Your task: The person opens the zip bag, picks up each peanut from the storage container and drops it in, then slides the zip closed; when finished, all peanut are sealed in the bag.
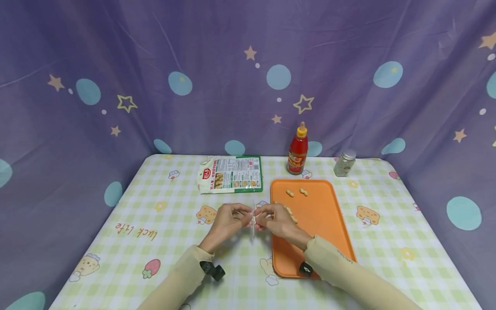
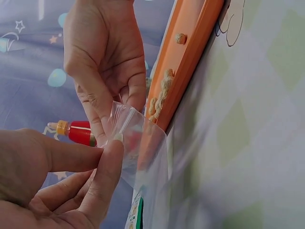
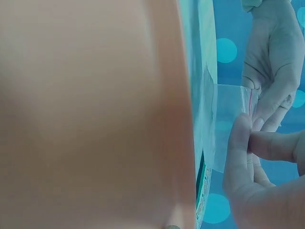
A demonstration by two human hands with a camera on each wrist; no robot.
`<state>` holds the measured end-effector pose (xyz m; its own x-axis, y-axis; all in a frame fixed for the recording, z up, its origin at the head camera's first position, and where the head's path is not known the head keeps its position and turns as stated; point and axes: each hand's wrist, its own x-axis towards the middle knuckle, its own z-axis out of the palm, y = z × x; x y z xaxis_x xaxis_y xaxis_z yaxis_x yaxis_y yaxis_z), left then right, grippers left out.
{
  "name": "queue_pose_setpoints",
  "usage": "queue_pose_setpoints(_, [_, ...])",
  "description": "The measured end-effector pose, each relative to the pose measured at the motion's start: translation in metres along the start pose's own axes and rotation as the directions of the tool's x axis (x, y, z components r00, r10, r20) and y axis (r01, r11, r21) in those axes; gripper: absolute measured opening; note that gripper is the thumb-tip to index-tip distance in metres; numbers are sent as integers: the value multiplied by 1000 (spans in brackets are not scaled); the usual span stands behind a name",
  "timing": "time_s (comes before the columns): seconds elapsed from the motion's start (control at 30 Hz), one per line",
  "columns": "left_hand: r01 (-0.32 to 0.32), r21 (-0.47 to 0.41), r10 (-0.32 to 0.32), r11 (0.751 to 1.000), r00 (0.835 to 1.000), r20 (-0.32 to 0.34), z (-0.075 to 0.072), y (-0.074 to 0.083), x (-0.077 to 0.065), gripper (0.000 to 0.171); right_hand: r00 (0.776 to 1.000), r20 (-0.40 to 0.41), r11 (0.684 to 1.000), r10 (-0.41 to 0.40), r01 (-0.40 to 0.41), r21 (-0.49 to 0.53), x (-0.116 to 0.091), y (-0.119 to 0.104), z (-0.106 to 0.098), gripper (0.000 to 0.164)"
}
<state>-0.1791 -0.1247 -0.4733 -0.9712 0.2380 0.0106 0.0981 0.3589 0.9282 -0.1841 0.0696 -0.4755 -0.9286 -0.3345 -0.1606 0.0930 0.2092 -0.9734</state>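
Note:
A clear zip-lock bag point(image 2: 155, 160) hangs between both hands over the tablecloth, beside the left edge of an orange tray point(image 1: 317, 219). My left hand point(image 1: 233, 218) pinches the bag near its zip strip between thumb and fingers. From the other side my right hand point(image 1: 277, 220) pinches it close by, fingertips of the two hands nearly meeting. In the right wrist view the bag's red zip line point(image 3: 250, 102) runs along the top edge by the fingers. Several peanuts point(image 2: 164, 90) lie in the tray, some partly hidden by my right hand in the head view.
Behind my hands lies a white and green printed food packet point(image 1: 236, 174). A red sauce bottle point(image 1: 297, 153) with a yellow cap stands behind the tray, and a small glass jar point(image 1: 344, 163) to its right. A purple curtain point(image 1: 217, 116) closes off the back.

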Motion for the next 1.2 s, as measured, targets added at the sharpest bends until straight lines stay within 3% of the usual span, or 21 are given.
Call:
queue_pose_setpoints(0.53, [-15,1,15,1000,999,31,-3,-1,-4,15,999,37,999,-24,25,-21,1,1,1,23])
queue_pose_setpoints(0.77, [-25,23,24,999,999,44,-7,-3,-5,18,999,21,982,-41,44,-181,-3,-3,-4,30])
queue_pose_setpoints(1.0, [-12,61,12,998,1000,-7,-7,1,-7,19,998,28,967,-61,66,-248,-3,-7,-10,26])
queue_pose_setpoints(1.2, [10,121,-2,993,998,-67,-9,1,-9,18,999,32,988,-20,24,-155,-2,-4,-13,27])
